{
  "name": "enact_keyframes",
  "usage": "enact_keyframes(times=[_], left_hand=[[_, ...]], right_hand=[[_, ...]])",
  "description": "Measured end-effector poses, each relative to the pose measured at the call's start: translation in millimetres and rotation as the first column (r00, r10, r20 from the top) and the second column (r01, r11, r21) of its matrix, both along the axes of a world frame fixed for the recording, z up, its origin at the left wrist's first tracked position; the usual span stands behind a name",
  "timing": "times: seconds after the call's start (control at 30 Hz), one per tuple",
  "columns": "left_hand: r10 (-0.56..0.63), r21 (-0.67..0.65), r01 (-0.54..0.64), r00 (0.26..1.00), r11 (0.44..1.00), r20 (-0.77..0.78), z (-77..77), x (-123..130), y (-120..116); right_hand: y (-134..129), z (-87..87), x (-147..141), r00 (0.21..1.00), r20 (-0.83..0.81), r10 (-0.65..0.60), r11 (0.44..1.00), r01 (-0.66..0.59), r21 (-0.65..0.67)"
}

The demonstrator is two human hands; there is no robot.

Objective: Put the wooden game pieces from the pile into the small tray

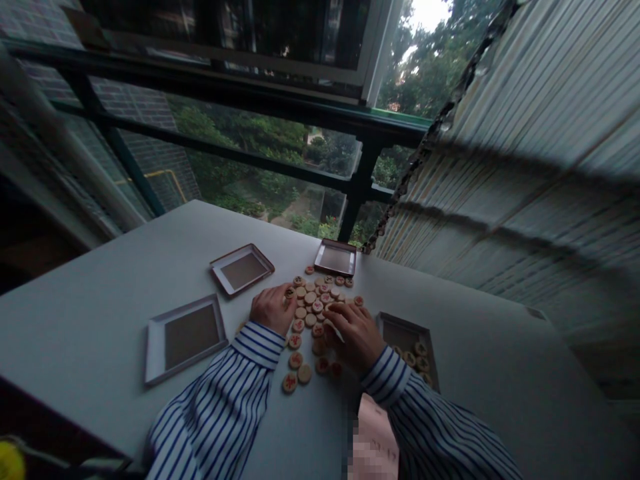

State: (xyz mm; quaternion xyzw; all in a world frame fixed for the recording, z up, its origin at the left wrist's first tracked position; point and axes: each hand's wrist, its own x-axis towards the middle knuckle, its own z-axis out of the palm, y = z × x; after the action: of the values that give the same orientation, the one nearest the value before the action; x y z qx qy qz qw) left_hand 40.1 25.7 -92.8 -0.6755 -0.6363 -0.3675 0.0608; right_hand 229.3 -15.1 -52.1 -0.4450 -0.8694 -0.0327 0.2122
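Note:
Round wooden Chinese chess pieces (311,297) lie in a loose heap in the middle of the white table, some showing red or dark characters and some blank side up. My left hand (273,308) is at the heap's left edge, its fingers closed on a Chinese chess piece (290,293) with a dark character. Over the right side of the heap is my right hand (354,331), fingers apart and bent down toward the pieces. Whether its fingertips touch one is hard to see. Just right of it, a shallow tray (433,357) contains several dark-marked pieces, partly hidden by my sleeve.
Three more shallow trays stand on the white table (165,260): a large one (219,320) at left, another (273,268) behind it, and a small one (336,273) at the back. A pink sheet (377,433) is near me. A railing and window lie beyond.

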Motion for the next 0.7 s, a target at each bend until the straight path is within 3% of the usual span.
enact_keyframes(times=[0.2, 0.4, 0.7], left_hand=[[-0.034, 0.104, 0.012, 0.977, 0.995, 0.210, 1.0, -6, 3], [-0.097, 0.141, 0.040, 0.899, 0.989, 0.427, 4.8, -5, 1], [-0.120, 0.163, 0.053, 0.894, 0.985, 0.433, 11.7, -1, -7]], right_hand=[[0, -2.3, 0, 1.000, -0.006, -0.006, 1.000, 0.006, -0.008], [0, -2.6, 1, 1.000, -0.005, -0.009, 1.000, 0.008, -0.016], [2, 5.3, 3, 0.999, -0.046, -0.017, 1.000, 0.017, -0.012]])
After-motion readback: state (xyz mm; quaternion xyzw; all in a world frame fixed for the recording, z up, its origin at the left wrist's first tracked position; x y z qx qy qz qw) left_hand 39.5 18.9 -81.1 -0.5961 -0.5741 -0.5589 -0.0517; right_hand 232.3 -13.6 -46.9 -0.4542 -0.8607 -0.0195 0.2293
